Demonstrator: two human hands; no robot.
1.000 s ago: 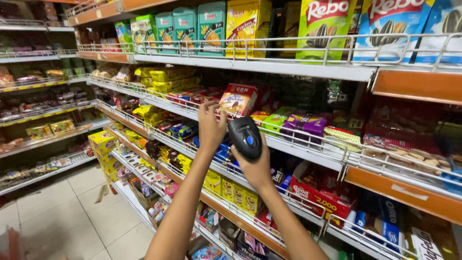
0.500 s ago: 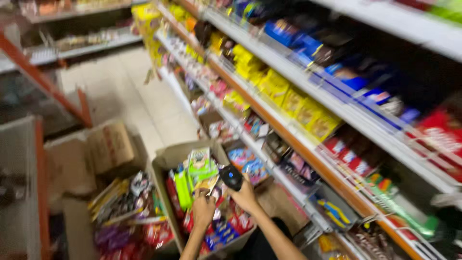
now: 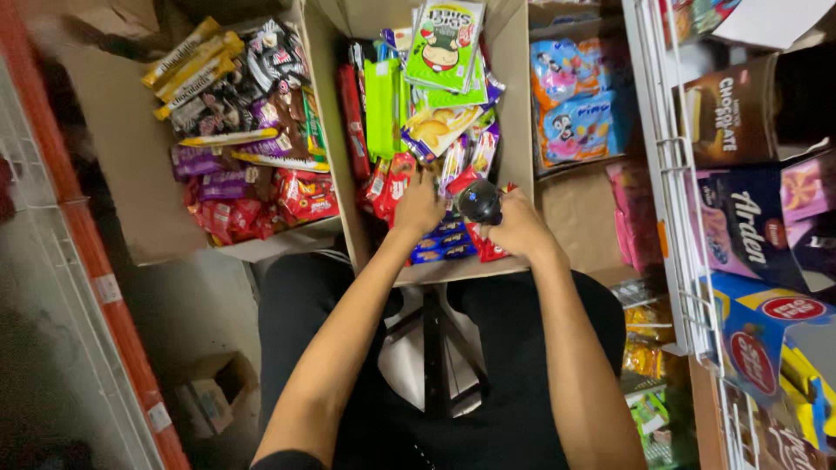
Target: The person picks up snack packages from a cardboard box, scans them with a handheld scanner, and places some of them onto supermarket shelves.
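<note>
Lowered from the shelf since a second ago, both hands now work inside a cardboard box (image 3: pixel 514 104) of snack packets. Right hand (image 3: pixel 521 228) clasps a black scanner (image 3: pixel 479 202); left hand (image 3: pixel 420 204) digs among red packets (image 3: pixel 392 181), its fingertips hidden, grip unclear.

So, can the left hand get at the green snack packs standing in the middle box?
Probably yes. The left hand is already inside the middle box, among the red packets, and the green snack packs stand just beyond it with nothing covering them.
</note>
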